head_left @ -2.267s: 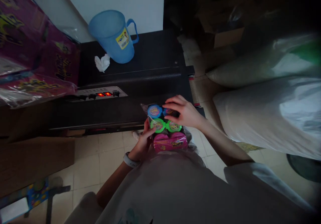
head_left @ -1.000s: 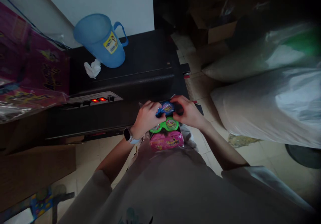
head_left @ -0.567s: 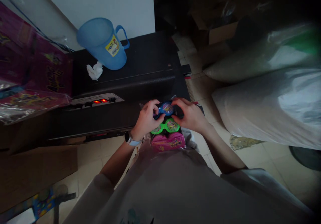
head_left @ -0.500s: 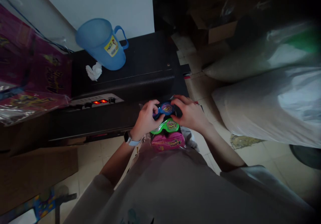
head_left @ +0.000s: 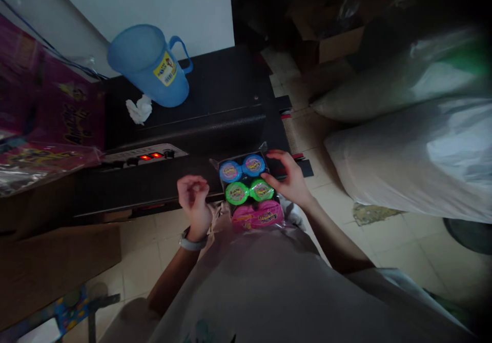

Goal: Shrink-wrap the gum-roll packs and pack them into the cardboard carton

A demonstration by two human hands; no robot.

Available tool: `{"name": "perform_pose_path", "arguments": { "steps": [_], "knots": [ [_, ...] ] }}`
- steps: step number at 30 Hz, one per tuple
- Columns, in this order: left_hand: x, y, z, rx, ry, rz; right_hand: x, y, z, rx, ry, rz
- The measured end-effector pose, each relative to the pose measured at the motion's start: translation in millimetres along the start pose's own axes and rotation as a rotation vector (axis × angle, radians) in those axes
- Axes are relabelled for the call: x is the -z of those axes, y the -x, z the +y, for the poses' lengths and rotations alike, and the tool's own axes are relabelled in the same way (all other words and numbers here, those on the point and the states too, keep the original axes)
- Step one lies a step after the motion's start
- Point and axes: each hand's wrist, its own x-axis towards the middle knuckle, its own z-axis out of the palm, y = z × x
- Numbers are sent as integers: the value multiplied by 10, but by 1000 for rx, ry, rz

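Though film-wrapped, pack [head_left: 249, 192] beside right grip [head_left: 291, 177]

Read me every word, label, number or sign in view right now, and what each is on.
"AMAZING": magenta box at the left; its second line is unclear.
"AMAZING": pink container in the wrapped pack; second word unclear.
Too small to read surely: lettering on the blue lids and green lids.
Too blurred: yellow label on the blue mug; print on the control panel.
No number is legible.
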Motion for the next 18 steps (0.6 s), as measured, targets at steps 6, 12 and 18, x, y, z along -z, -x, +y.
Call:
{"name": "perform_pose_path", "arguments": {
  "steps": [6,12,18],
  "knots": [
    [222,476,-228,547,42,-401,25,428,-68,-251,-255,-15],
    [82,577,-18,442,193,-680,-12,631,-156,-444,-514,-179],
    [73,515,74,481,71,-742,-19,645,-284,-477,-674,-327]
  ]
}}
